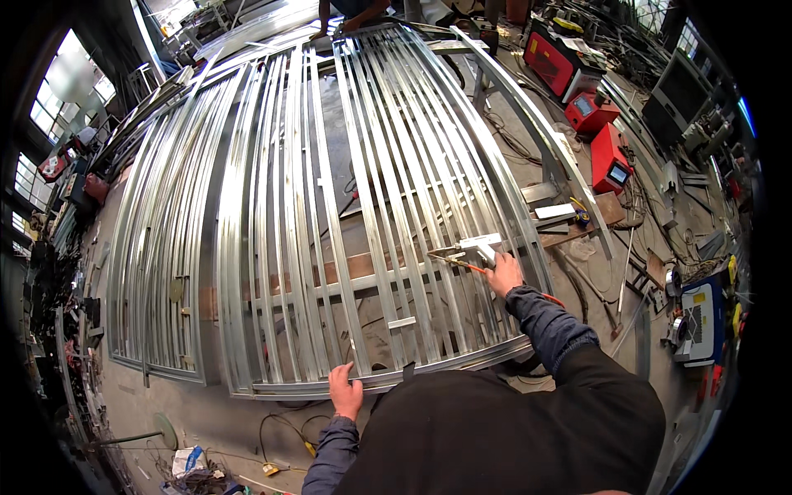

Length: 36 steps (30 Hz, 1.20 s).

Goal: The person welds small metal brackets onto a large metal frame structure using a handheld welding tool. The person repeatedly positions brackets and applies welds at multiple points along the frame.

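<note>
Right hand point(503, 274) grips tool point(472, 247) (type unclear, perhaps welding gun); left hand point(345, 391) on frame point(330, 247).

Another person point(351, 11) at the far end was cut off by the top edge. The right hand point(503, 274) hid its tool's grip.

- Pale silver-grey metal bars point(388, 165) in close parallel stripes across the centre of the frame, glinting white where light falls.
- Matching silver-grey striped panel point(165, 247) at the left of the frame.
- Rusty brown flat strip point(346, 266) crossing beneath the bars, mid-frame.
- Whitish-grey tool point(474, 245) with an orange tip, just above the right hand point(503, 275), right of centre.
- Dark blue-grey sleeves and black garment point(495, 437) along the lower edge, beside the left hand point(345, 392).
- Bright red boxes point(609, 161) with dark screens, upper right.
- Blue and white machine point(701, 322) with yellow marks, right edge.
- Dull grey-brown floor point(206, 421), lower left.
</note>
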Each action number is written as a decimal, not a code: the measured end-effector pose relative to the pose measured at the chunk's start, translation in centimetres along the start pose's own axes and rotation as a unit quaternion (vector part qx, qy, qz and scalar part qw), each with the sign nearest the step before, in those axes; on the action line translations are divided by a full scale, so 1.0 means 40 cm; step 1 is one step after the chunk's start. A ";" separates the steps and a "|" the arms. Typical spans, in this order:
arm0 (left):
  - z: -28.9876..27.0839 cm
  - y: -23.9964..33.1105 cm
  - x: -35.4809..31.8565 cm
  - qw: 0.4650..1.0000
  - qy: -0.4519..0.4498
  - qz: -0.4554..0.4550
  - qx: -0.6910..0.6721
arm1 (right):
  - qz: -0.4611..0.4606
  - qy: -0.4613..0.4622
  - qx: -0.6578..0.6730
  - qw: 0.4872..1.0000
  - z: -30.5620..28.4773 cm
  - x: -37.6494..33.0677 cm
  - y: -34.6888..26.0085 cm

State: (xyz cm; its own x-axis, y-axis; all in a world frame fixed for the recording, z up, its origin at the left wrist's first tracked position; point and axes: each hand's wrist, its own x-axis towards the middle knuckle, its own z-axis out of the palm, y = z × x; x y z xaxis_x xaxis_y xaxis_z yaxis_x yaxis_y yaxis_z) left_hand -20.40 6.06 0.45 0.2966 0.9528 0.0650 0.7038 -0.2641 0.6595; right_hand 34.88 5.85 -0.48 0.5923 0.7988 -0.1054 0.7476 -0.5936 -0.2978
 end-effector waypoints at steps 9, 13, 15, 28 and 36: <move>0.022 -0.167 0.050 0.975 -0.211 0.054 -0.047 | -0.183 -0.093 0.105 0.973 0.098 -0.253 -0.295; 0.008 -0.169 0.049 0.968 -0.228 0.103 -0.021 | -0.222 -0.115 0.083 0.965 0.167 -0.304 -0.379; 0.010 -0.176 0.054 0.968 -0.222 0.118 -0.017 | -0.246 -0.130 0.054 0.959 0.192 -0.312 -0.414; 0.016 -0.174 0.060 0.968 -0.241 0.068 0.005 | -0.343 -0.168 -0.108 0.918 0.257 -0.261 -0.523; 0.013 -0.158 0.058 0.966 -0.249 0.068 0.035 | -0.484 -0.136 -0.105 0.858 0.211 -0.222 -0.491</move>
State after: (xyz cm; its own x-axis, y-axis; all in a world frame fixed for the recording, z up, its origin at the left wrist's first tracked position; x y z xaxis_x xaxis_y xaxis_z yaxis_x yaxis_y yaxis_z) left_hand -23.82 9.87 -3.96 0.6503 0.7234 -0.2320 0.6733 -0.4074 0.6171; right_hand 12.40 11.23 -1.70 -0.4081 0.9035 -0.1309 0.9039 0.3798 -0.1968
